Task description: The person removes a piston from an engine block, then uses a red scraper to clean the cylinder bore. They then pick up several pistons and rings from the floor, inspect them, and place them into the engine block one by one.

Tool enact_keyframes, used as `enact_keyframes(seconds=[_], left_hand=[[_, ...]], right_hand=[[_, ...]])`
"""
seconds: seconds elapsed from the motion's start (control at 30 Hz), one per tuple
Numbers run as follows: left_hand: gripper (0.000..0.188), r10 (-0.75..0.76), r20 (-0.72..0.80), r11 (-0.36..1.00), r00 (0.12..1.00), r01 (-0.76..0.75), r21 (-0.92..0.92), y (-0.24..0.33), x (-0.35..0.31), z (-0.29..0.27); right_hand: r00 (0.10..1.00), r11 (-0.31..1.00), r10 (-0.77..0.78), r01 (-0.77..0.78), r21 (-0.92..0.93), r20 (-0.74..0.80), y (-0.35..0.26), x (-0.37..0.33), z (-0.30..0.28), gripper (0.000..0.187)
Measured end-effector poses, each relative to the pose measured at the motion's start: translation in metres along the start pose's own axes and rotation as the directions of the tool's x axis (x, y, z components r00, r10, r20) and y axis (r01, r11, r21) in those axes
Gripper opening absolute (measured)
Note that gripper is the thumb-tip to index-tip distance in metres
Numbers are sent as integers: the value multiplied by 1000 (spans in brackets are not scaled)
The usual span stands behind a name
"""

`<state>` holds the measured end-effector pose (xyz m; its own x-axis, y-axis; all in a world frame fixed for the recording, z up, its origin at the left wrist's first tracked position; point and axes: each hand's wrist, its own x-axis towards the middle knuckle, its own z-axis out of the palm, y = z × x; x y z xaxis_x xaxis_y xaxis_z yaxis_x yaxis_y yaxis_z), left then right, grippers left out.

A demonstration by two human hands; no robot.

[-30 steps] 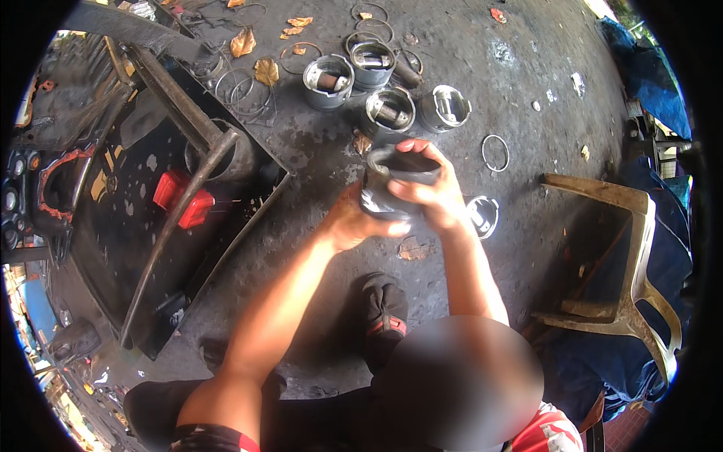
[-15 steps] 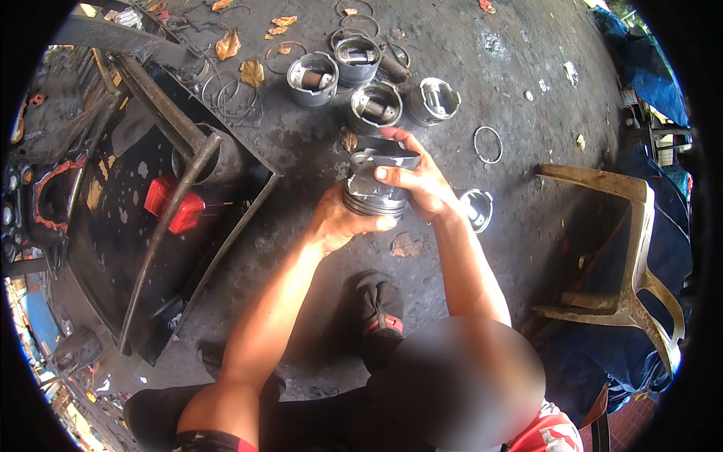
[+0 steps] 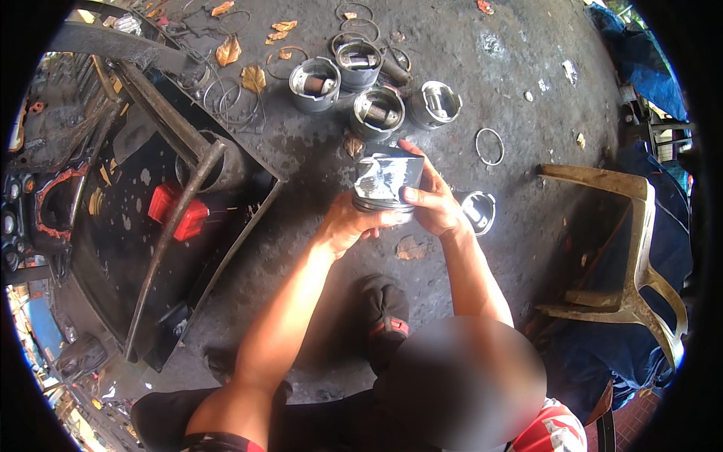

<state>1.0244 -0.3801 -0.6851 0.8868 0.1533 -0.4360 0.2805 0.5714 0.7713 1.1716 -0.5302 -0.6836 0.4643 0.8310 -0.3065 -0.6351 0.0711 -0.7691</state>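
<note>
Both hands hold a metal piston, its ringed end low and its skirt upward, with a bright shine on the side facing me. My left hand is closed around the ringed end, thumb lying along the grooves. Gripping the skirt from the right is my right hand, thumb on the near side; its other fingers are partly hidden. Just beyond, several more pistons stand on the floor with their hollow ends up, the closest being a grey piston. Another piston rests beside my right wrist.
On the left, a black metal tray under a bar frame holds a red container. A worn plastic chair lies at the right. Loose thin rings, including one ring, and dry leaves lie on the dark floor. My shoe is below.
The piston has tilted in my hands, so its skirt side now catches the light. Both hands have shifted slightly right in the picture, still holding it.
</note>
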Motion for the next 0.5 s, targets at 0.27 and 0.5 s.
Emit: enact_keyframes(seconds=[0.27, 0.5], left_hand=[[46, -7, 167, 1000, 986, 6, 7, -4, 6, -15], [56, -93, 112, 994, 989, 86, 60, 2, 4, -8]], right_hand=[[993, 976, -30, 4, 218, 116, 11, 9, -7, 116], [993, 981, -85, 70, 180, 81, 7, 16, 10, 115]])
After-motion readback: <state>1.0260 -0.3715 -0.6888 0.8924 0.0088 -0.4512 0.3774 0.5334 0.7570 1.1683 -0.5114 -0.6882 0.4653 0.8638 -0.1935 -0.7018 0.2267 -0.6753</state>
